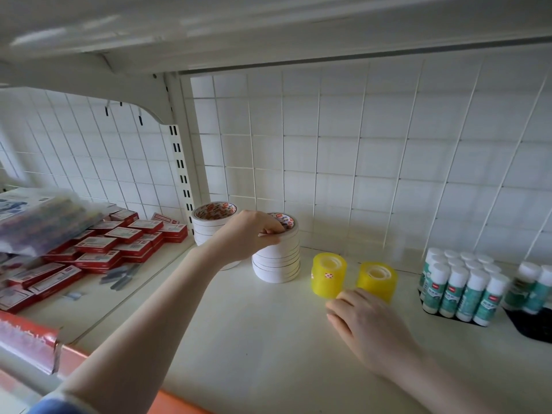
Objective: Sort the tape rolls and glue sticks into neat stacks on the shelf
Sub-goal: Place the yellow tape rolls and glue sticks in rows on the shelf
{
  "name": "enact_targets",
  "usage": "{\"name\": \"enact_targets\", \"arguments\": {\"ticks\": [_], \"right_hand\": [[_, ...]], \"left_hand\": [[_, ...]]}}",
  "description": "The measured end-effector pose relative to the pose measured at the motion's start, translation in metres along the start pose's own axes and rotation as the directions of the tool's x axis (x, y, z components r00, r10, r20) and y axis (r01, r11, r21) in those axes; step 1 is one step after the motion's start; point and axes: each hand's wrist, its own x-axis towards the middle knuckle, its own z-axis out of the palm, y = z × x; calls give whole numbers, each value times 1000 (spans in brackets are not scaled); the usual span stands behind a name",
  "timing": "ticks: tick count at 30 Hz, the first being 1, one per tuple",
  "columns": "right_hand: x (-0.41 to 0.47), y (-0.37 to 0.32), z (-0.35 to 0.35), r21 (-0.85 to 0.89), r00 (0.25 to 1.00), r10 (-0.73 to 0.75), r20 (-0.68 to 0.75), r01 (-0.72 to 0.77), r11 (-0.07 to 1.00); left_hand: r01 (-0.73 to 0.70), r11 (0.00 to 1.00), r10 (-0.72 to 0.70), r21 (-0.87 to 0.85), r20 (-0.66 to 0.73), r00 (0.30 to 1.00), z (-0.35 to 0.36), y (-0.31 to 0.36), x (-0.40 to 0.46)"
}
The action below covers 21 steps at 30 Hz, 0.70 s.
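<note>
White double-sided tape rolls stand in two stacks at the back of the cream shelf board (239, 339), each roll lying flat with its core hole pointing straight up. Our left hand (249, 234) sits on the nearer white tape stack (276, 261): its fingers curl over the rim of the top roll and into the core, thumb against the outer edge, so it grips that roll. The farther white tape stack (213, 222) stands just behind and to the left, beside the slotted upright.

Two short stacks of yellow translucent tape (328, 274) and (377, 279) stand upright just right of the white ones, holes up. Our right hand (363, 324) lies before them, fingers relaxed and nearly straight, fingertips touching or almost touching their bases; we cannot tell which.

Farther right, white-capped green-labelled glue sticks (461, 286) stand upright, packed together in a dark tray.
</note>
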Motion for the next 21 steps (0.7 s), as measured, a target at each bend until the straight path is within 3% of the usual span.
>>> {"name": "enact_targets", "arguments": {"ticks": [11, 15, 18, 21], "right_hand": [[-1, 0, -2, -2, 1000, 3, 7, -3, 1000], [-5, 5, -5, -12, 1000, -10, 21, 11, 1000], [-12, 14, -14, -41, 999, -16, 45, 18, 999], [-23, 27, -24, -57, 997, -26, 70, 30, 998]], "left_hand": [[38, 999, -37, 18, -18, 999, -4, 5, -6], [12, 999, -2, 45, -223, 975, 4, 8, -16], [1, 994, 45, 110, -415, 909, 15, 18, -32], [68, 990, 6, 124, -516, 857, 31, 34, -48]]}}
